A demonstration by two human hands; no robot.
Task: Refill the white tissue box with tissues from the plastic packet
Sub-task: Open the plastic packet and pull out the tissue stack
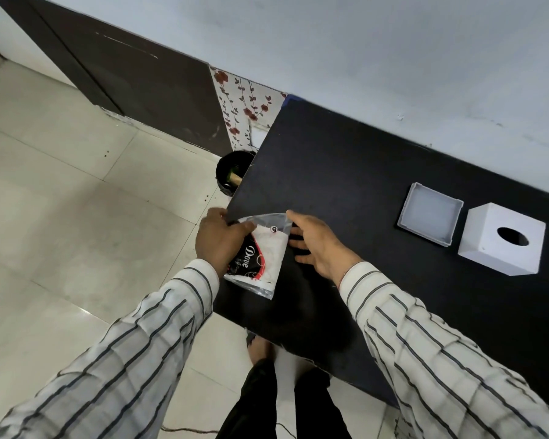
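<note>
A plastic tissue packet (pixel 263 258) with black and red print lies at the left corner of the black table (pixel 346 185). My left hand (pixel 219 240) grips its left side. My right hand (pixel 317 245) rests on its right edge, thumb pinching the top corner and the other fingers spread on the table. The white tissue box (pixel 501 239), with an oval hole on top, stands at the right of the table. Its tray-like base (pixel 430 213) lies open just left of it, apart from both hands.
A black bin (pixel 232 175) with something inside stands on the tiled floor at the table's left corner. A grey wall runs behind the table, with a floral panel (pixel 248 109) and a dark door further left. My legs are below the table's front edge.
</note>
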